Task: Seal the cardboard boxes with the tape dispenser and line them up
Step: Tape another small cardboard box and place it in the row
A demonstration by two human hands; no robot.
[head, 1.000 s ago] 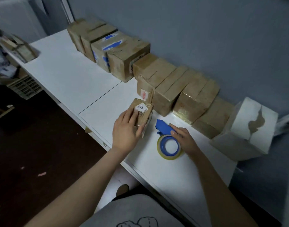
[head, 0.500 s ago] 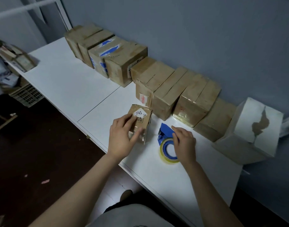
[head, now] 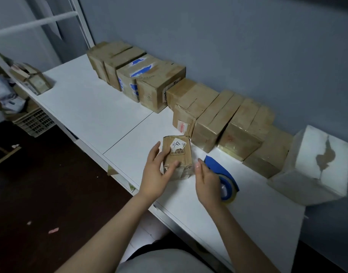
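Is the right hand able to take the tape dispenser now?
Probably yes: the right hand is open right beside the tape dispenser, nothing lies between them, and the left hand holds the small box off to the side.

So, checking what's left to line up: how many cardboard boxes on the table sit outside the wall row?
2: a small brown cardboard box in the left hand, and an opened brown box at the white table's far-left end. Others may be hidden.
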